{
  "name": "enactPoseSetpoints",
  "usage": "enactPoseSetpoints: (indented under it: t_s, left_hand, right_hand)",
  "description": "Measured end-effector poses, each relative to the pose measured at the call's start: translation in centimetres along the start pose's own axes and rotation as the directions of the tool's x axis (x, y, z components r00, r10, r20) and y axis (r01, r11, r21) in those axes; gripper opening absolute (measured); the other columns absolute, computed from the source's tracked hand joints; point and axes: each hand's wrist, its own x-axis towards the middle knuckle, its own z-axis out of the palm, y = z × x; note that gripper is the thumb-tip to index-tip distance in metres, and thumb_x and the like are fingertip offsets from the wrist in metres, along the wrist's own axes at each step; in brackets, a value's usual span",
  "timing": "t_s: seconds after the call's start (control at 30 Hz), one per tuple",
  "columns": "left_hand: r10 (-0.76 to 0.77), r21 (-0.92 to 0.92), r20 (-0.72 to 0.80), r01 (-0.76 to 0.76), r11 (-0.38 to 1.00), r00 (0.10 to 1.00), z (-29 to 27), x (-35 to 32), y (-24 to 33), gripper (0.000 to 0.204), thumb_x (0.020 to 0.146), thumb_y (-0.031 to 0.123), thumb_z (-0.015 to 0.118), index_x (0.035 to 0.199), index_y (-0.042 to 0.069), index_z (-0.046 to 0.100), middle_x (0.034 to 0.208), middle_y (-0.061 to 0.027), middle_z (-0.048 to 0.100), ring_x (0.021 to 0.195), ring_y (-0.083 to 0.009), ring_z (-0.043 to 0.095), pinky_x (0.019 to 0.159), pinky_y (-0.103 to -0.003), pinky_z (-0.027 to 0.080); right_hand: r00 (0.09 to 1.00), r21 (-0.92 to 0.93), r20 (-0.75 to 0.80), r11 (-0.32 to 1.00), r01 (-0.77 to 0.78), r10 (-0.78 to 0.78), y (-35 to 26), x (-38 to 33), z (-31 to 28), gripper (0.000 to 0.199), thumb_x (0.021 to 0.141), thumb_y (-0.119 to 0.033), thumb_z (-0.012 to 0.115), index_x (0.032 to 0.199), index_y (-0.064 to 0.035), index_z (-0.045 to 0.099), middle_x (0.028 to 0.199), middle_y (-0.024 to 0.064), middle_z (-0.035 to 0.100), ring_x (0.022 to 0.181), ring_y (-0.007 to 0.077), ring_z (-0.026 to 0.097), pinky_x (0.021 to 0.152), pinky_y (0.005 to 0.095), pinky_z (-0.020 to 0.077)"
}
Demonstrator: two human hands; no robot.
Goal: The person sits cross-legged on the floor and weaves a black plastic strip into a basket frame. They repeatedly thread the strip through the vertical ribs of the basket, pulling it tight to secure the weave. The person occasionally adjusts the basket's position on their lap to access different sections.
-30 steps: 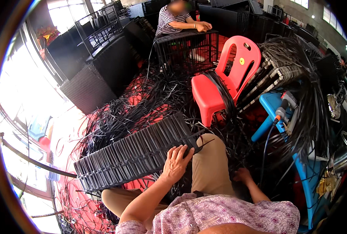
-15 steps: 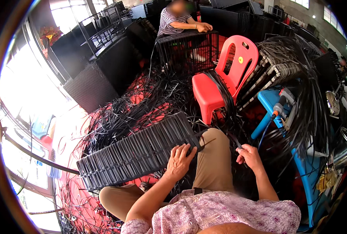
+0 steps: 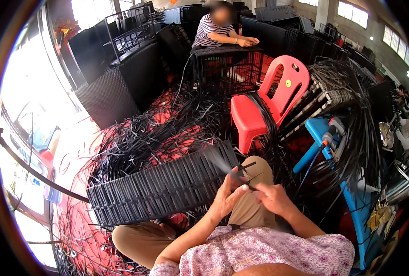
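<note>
A long black woven frame (image 3: 154,191), wrapped crosswise in flat strips, lies across in front of me with its right end by my knee. Just off that end, my left hand (image 3: 226,195) pinches a thin black strip (image 3: 220,162) between thumb and fingers; the strip's upper length is smeared by motion. My right hand (image 3: 275,198) has come close beside it, its fingers closed on the strip over my knee. Short strip ends stick out around the fingertips. Part of the grip is hidden behind the hands.
Loose black strips (image 3: 154,124) cover the red floor ahead. A red plastic chair (image 3: 250,117) with strips over its seat stands ahead right. A blue stool (image 3: 317,126) holds a power tool (image 3: 328,135). A co-worker leans on a black frame (image 3: 227,69) farther back.
My right hand has moved left to meet my left hand. The left hand has lifted off the woven frame's end and now grips the strip. The view has shifted slightly.
</note>
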Motion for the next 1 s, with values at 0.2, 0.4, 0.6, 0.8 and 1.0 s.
enactPoseSetpoints:
  t_s: [0.2, 0.4, 0.6, 0.8, 1.0]
  left_hand:
    - [-0.435, -0.901, -0.102, 0.103, 0.421, 0.895, -2.4, 0.1, -1.3, 0.027, 0.102, 0.024, 0.057, 0.117, 0.001, 0.057, 0.084, -0.0020, 0.056, 0.079, -0.0168, 0.056, 0.084, -0.034, 0.048]
    - [-0.374, -0.760, -0.110, 0.165, 0.629, 0.921, -4.0, -1.0, -2.6, 0.030, 0.102, 0.034, 0.056, 0.105, 0.005, 0.063, 0.100, -0.0045, 0.064, 0.093, -0.0176, 0.061, 0.087, -0.034, 0.048]
    - [-0.457, -0.633, -0.059, 0.321, 0.705, 0.887, -3.1, -1.5, -1.8, 0.031, 0.102, 0.028, 0.056, 0.117, 0.002, 0.065, 0.107, -0.0048, 0.068, 0.093, -0.0146, 0.064, 0.082, -0.031, 0.051]
    - [-0.258, -0.217, -0.087, 0.234, 0.948, 0.962, -1.1, -1.9, -1.0, 0.027, 0.102, 0.017, 0.057, 0.117, -0.002, 0.069, 0.095, -0.0058, 0.072, 0.084, -0.0108, 0.068, 0.074, -0.025, 0.053]
    - [-0.020, 0.269, 0.349, -0.080, 0.960, 0.937, 2.5, -4.0, -3.9, 0.019, 0.098, 0.007, 0.057, 0.105, -0.004, 0.071, 0.086, -0.0065, 0.072, 0.079, -0.0140, 0.068, 0.072, -0.028, 0.055]
  right_hand:
    - [0.970, -0.353, 0.000, 0.907, 0.229, -0.245, 1.0, -0.1, 3.1, 0.009, 0.087, -0.008, 0.067, 0.096, -0.0073, 0.066, 0.065, 0.0111, 0.063, 0.059, 0.0311, 0.065, 0.053, 0.0409, 0.0490]
    - [0.948, -0.525, -0.141, 0.834, 0.172, -0.284, 1.8, -0.6, 0.7, 0.023, 0.083, -0.003, 0.067, 0.105, -0.0094, 0.066, 0.069, 0.0074, 0.064, 0.062, 0.0266, 0.064, 0.059, 0.0384, 0.0488]
    - [0.920, -0.574, -0.215, 0.804, 0.154, -0.329, 3.2, -1.8, -1.0, 0.032, 0.082, -0.002, 0.068, 0.113, -0.0089, 0.066, 0.078, 0.0065, 0.065, 0.068, 0.0259, 0.062, 0.063, 0.0395, 0.0476]
    - [0.993, -0.179, -0.106, 0.983, 0.034, -0.054, 1.6, -2.9, -2.3, 0.042, 0.090, -0.028, 0.067, 0.123, -0.0035, 0.062, 0.108, 0.0141, 0.064, 0.101, 0.0314, 0.062, 0.090, 0.0410, 0.0476]
    - [0.995, 0.347, 0.087, 0.935, -0.070, 0.042, -2.2, -0.4, -1.2, 0.044, 0.097, -0.025, 0.060, 0.134, -0.0007, 0.056, 0.117, 0.0156, 0.067, 0.110, 0.0273, 0.064, 0.097, 0.0369, 0.0484]
